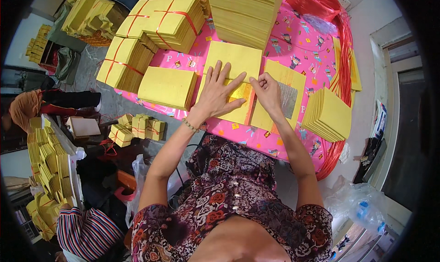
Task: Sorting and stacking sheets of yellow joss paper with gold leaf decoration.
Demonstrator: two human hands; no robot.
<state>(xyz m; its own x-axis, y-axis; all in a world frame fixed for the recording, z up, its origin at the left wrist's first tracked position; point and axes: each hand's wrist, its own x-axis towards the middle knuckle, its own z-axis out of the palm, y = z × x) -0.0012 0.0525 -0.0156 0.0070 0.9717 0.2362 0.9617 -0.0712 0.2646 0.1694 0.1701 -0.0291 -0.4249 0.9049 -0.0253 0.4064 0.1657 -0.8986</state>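
My left hand (216, 93) lies flat with fingers spread, pressing on a yellow paper sheet (235, 55) that looks folded over. Beneath it, a gold and orange patch (239, 91) shows on the paper. My right hand (268, 96) is closed, its thumb and finger pinched at the right edge of that sheet. Under my right wrist lies another yellow sheet with a silver patch (288, 99). A fanned pile of folded yellow paper (326, 115) stands to its right. Left of my left hand is a neat yellow paper stack (166, 85).
A tall yellow paper stack (243, 14) rises behind my hands on the pink patterned tablecloth (181, 60). Bundles tied with red string (176, 19) sit back left. Red strands (341, 69) hang at the right edge. A person in a striped top (94, 232) is at lower left.
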